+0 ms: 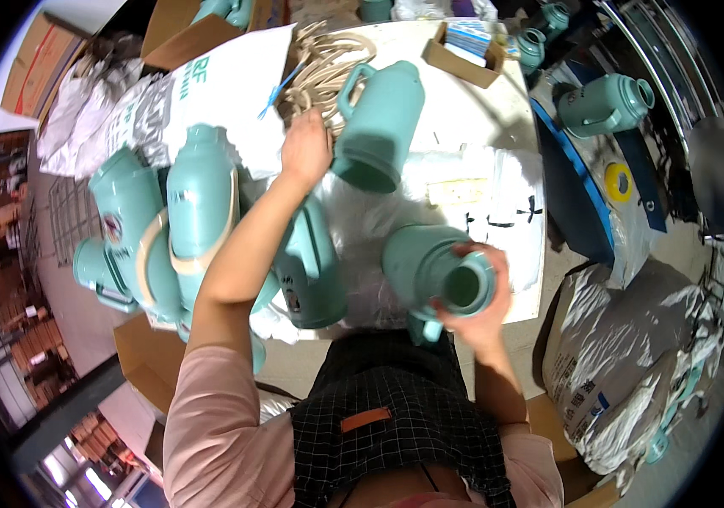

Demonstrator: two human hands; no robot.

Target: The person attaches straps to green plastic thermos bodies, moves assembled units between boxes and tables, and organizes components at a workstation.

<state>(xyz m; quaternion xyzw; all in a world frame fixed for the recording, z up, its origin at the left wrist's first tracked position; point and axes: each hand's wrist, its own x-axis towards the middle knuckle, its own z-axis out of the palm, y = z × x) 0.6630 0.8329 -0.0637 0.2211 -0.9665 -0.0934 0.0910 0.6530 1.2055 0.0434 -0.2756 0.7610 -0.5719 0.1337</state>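
My right hand (485,296) is closed round the neck of a pale green vacuum flask (417,262), whose open mouth tilts toward me over the table's near edge. My left hand (307,148) reaches to a tangled pile of curved cream handles (337,55). Its fingers are bent at the near side of the pile, with the tips hidden. Just right of that hand stands a green flask casing (387,114) with a side handle. Under my left forearm another green flask (311,271) lies on the table. Two flasks to the left, one of them nearer (201,199), carry cream handles.
A white printed sack (235,80) lies at the back left. A small cardboard box (464,59) with blue packets sits at the back right. Beyond the table's right edge are another flask (603,106), a yellow tape roll (618,182) and a large grey plastic bag (624,364).
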